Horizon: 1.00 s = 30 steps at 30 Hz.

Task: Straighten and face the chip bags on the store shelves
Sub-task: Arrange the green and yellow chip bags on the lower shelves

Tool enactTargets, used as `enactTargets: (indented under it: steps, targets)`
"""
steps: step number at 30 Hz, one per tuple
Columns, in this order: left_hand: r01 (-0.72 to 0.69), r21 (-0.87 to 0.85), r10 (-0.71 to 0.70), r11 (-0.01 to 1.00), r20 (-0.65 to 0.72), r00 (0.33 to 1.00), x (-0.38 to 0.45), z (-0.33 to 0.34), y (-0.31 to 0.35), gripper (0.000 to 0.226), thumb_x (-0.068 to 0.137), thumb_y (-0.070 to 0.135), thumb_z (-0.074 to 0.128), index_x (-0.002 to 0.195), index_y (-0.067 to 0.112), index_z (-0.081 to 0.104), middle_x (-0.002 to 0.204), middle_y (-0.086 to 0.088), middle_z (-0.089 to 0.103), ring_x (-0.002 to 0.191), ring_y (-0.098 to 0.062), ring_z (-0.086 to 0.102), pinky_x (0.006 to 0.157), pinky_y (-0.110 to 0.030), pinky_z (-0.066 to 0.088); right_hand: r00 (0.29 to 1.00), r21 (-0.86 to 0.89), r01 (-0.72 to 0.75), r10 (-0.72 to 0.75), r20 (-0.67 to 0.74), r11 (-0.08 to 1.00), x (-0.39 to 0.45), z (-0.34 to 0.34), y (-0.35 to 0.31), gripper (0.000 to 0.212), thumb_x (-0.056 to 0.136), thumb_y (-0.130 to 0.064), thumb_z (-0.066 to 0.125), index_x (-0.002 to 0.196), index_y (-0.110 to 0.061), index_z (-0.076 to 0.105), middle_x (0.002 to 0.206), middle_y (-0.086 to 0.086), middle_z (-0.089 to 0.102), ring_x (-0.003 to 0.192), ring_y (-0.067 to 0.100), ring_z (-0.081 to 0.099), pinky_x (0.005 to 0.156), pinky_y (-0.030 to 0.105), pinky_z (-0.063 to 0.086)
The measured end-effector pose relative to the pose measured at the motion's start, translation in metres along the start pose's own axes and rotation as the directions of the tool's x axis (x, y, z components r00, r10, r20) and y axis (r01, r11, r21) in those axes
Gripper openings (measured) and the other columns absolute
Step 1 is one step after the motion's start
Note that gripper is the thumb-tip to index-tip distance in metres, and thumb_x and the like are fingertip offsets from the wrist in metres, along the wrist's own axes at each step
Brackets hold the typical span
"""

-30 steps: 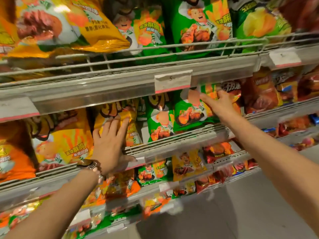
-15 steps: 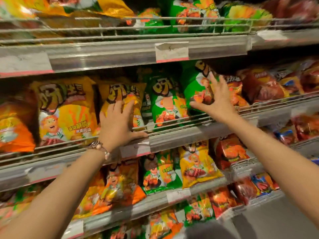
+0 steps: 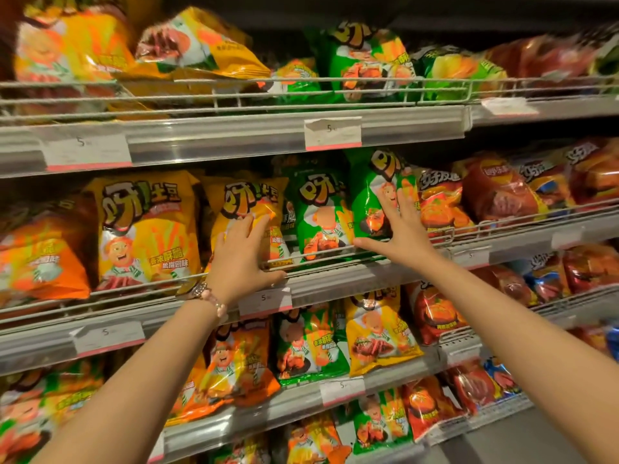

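White price label (image 3: 333, 133), pink lower edge, printed "5", clipped to the upper shelf's clear price strip (image 3: 214, 142). A second such label (image 3: 88, 152) to its left, a blurred third (image 3: 509, 106) far right. Further labels on lower strips: (image 3: 265, 300), (image 3: 109, 337), (image 3: 342, 390). Beaded bracelet (image 3: 209, 298) at the wrist. Grey floor (image 3: 522, 443), bottom right.

A: Middle shelf (image 3: 335, 279), left to right?

B: Orange chip bag (image 3: 40, 259) slumped at far left. Big yellow chip bag (image 3: 147, 229) upright, front out. Smaller yellow chip bag (image 3: 248, 209) beside it, front out, leaning slightly.

A: Then the greens?

B: Green chip bag (image 3: 318, 216) upright behind the wire rail. Second green chip bag (image 3: 375, 192) touching it, tilted. Red chip bags (image 3: 495, 192) further right, leaning, blurred.
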<state>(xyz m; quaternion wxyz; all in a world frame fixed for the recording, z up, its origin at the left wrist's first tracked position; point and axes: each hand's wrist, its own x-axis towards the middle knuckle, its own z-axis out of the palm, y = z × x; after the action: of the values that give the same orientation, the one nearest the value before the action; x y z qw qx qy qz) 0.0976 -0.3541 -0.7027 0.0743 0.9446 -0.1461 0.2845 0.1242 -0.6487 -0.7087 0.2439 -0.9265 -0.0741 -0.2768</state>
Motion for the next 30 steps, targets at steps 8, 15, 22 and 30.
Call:
enactTargets:
  steps: [8, 15, 22, 30]
  targets:
    - [-0.104, -0.040, 0.100, 0.994, -0.102, 0.990, -0.037, -0.002, 0.007, 0.084, 0.081, 0.042, 0.071, 0.149, 0.020, 0.028, 0.155, -0.010, 0.025, 0.143, -0.027, 0.022, 0.113, -0.052, 0.019, 0.988, 0.073, 0.094, -0.084, -0.126, 0.993, -0.021, 0.007, -0.005, 0.086, 0.080, -0.061, 0.058, 0.150, -0.028, 0.021, 0.160, 0.003, 0.003, 0.147, 0.025, 0.003, 0.118, 0.046, 0.012]
    - [-0.283, -0.095, 0.241, 0.954, -0.316, 0.918, -0.089, 0.050, 0.035, 0.055, 0.078, 0.023, 0.075, 0.126, 0.004, 0.055, 0.130, -0.019, 0.051, 0.119, -0.034, 0.049, 0.098, -0.047, 0.042, 0.968, 0.309, 0.184, -0.118, -0.223, 0.933, -0.082, 0.037, 0.011, 0.043, 0.096, -0.031, 0.050, 0.137, -0.019, 0.045, 0.149, 0.001, 0.035, 0.134, 0.005, 0.026, 0.108, 0.028, 0.024]
    - [-0.272, -0.101, 0.278, 0.957, 0.057, 0.959, -0.108, 0.124, 0.047, 0.052, 0.078, 0.032, 0.073, 0.119, 0.004, 0.058, 0.118, -0.015, 0.055, 0.108, -0.034, 0.055, 0.085, -0.041, 0.049, 0.985, 0.247, 0.078, -0.036, -0.170, 0.966, -0.117, 0.083, 0.049, 0.013, 0.090, -0.009, 0.057, 0.100, -0.006, 0.064, 0.099, 0.006, 0.060, 0.091, 0.028, 0.060, 0.074, 0.034, 0.045]
    - [-0.044, 0.195, -0.061, 0.980, 0.501, 0.863, -0.098, 0.200, 0.044, 0.121, 0.074, 0.042, 0.077, 0.149, 0.030, -0.017, 0.159, -0.013, -0.003, 0.146, -0.035, -0.001, 0.116, -0.054, 0.006, 0.904, 0.251, -0.394, 0.324, 0.278, 0.884, -0.094, 0.125, 0.095, 0.106, 0.073, -0.047, 0.076, 0.149, -0.011, 0.012, 0.151, 0.012, 0.028, 0.135, 0.031, 0.034, 0.105, 0.041, 0.038]
